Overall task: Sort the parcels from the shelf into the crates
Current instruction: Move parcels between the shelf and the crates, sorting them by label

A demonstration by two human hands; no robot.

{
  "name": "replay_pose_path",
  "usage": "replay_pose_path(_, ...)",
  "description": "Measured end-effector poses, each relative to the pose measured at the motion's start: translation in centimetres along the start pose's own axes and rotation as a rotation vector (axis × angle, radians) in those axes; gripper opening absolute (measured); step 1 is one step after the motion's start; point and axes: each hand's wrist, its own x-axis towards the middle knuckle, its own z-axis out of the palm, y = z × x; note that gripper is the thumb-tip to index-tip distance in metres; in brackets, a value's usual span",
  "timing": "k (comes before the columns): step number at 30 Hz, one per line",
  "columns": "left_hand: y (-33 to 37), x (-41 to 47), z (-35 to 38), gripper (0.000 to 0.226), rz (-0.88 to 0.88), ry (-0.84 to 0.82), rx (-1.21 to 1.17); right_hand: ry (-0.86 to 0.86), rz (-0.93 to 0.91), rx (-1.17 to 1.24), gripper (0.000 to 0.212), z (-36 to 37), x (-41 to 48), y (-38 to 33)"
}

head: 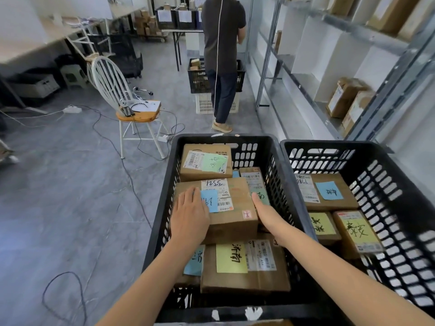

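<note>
Two black slotted crates stand side by side in front of me. In the left crate a brown parcel with a blue note and white labels lies on top of other parcels. My left hand rests flat on its top left part with straight fingers. My right hand lies against the parcel's right side, fingers straight and partly hidden beside it. A parcel with a green note sits behind, one with a yellow note in front. The right crate holds three parcels with blue and yellow notes.
A metal shelf with a few brown boxes runs along the right. A person stands ahead by a black crate stacked on a white one. A white chair and cables on the floor lie to the left.
</note>
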Motion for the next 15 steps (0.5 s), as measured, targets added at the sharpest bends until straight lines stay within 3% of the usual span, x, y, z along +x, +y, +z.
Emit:
replay_pose_path(5,0.0,0.9,-0.1,0.045,-0.035,0.013,-0.098,-0.036,-0.007,0.169,0.077,1.2,-0.1,-1.0)
replay_pose_path(8,-0.3,1.1,-0.8,0.055,0.007,-0.080,-0.097,-0.016,0.082,0.063,0.068,1.6,-0.2,0.1)
replay_pose_path(10,-0.3,0.5,-1.2,0.072,0.172,-0.245,-0.118,0.024,0.116,-0.248,0.043,1.1,-0.4,1.5)
replay_pose_path(12,-0.3,-0.6,-1.4,0.089,0.337,-0.372,-0.058,-0.064,0.063,-0.653,0.037,0.4,-0.9,2.4)
replay_pose_path(13,-0.5,-0.8,-1.3,0.093,0.384,-0.386,-0.007,-0.166,0.067,-0.801,0.045,0.2,-1.2,2.8)
replay_pose_path(15,-0.9,-0.5,-1.0,0.092,0.396,-0.367,0.077,-0.369,0.095,-1.022,0.080,-0.3,-1.8,3.3)
